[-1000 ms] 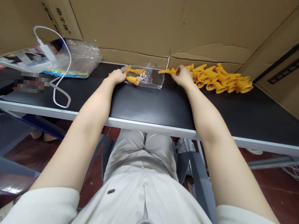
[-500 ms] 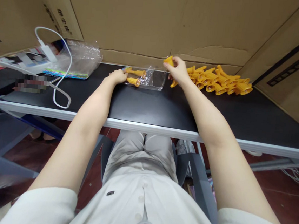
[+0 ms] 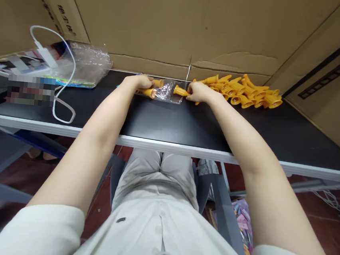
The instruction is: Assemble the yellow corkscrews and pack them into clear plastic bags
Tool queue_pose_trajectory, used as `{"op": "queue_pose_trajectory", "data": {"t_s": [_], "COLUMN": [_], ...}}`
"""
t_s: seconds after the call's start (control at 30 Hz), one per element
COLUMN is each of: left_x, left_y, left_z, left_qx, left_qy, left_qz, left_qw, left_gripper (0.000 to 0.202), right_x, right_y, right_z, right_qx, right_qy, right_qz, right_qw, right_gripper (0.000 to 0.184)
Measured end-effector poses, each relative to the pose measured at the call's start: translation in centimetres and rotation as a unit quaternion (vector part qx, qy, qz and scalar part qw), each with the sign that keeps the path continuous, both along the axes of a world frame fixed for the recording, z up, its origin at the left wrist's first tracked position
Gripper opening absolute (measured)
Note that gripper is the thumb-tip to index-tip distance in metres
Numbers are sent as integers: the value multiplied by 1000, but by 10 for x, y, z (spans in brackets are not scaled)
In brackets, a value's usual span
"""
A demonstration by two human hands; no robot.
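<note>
A small clear plastic bag point(image 3: 167, 92) lies flat at the back of the black table point(image 3: 170, 121), with two orange cone-shaped plastic parts point(image 3: 149, 92) inside it. My left hand point(image 3: 138, 81) rests on the bag's left end, fingers curled on it. My right hand point(image 3: 198, 92) is closed on another orange cone part point(image 3: 180, 91) and holds it at the bag's right opening. A pile of several matching orange parts point(image 3: 245, 94) lies just right of that hand.
Cardboard boxes point(image 3: 174, 23) wall in the back and sides of the table. At the left lie a heap of clear bags point(image 3: 87, 61), a white charger and cable point(image 3: 59, 96) and printed papers. Under the table are grey frame legs and a red floor.
My right hand lifted an orange part from the pile, swung it left and brought it down to the bag's opening. My left hand shifted slightly right on the bag.
</note>
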State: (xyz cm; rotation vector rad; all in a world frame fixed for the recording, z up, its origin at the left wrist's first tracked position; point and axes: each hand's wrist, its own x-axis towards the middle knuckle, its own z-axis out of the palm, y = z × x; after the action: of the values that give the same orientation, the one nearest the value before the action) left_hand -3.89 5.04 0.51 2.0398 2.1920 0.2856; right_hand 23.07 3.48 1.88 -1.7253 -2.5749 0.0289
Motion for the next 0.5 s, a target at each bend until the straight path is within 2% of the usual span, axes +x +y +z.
{"op": "queue_pose_trajectory", "data": {"t_s": [0.1,0.23,0.37,0.5], "left_x": [10,16,20,25], "left_y": [-5,-8,-8,-8], "left_z": [5,4,-6,-17], "left_qx": [-41,-59,-28,20], "left_qy": [18,6,-6,-3], "left_qz": [5,-28,-73,-90], "left_qw": [999,998,997,996], "left_gripper": [62,67,64,66], "right_x": [10,21,17,2], "right_y": [0,3,0,-10], "right_z": [-9,-17,-16,-12], "right_qx": [31,45,55,65], "right_qy": [-12,26,89,98], "right_qz": [-15,-5,-9,-40], "right_qw": [999,999,994,992], "right_gripper": [25,18,18,23]}}
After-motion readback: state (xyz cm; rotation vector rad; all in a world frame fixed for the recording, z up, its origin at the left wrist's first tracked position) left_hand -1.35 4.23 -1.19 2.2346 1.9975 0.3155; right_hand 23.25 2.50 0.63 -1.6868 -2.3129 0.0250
